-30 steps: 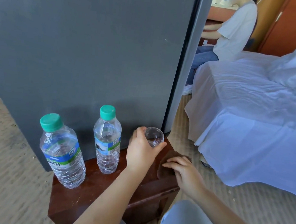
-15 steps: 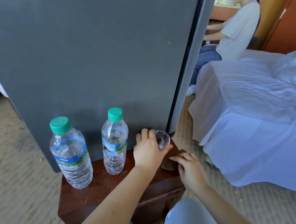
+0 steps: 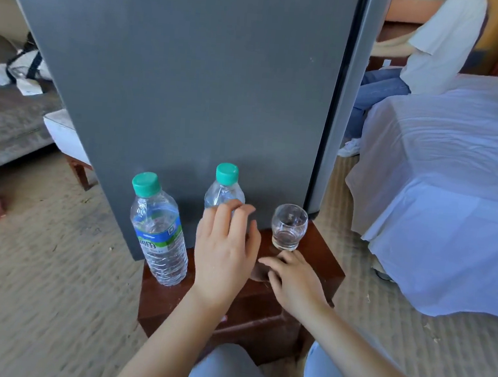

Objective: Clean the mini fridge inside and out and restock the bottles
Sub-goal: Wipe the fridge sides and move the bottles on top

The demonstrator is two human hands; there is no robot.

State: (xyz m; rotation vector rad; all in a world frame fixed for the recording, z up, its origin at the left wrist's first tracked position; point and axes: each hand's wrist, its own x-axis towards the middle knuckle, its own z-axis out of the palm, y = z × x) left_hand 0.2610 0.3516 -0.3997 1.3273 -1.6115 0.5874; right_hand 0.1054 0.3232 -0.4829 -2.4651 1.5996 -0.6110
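Against the mini fridge (image 3: 191, 76), two water bottles and one empty glass (image 3: 288, 228) stand on the wooden worktop (image 3: 319, 265): the corner bottle (image 3: 158, 231), the middle bottle (image 3: 224, 190) behind the loose-fingered, empty left hand (image 3: 224, 256), while the right hand (image 3: 296, 281) rests uncurled on one brown cloth (image 3: 259, 273).
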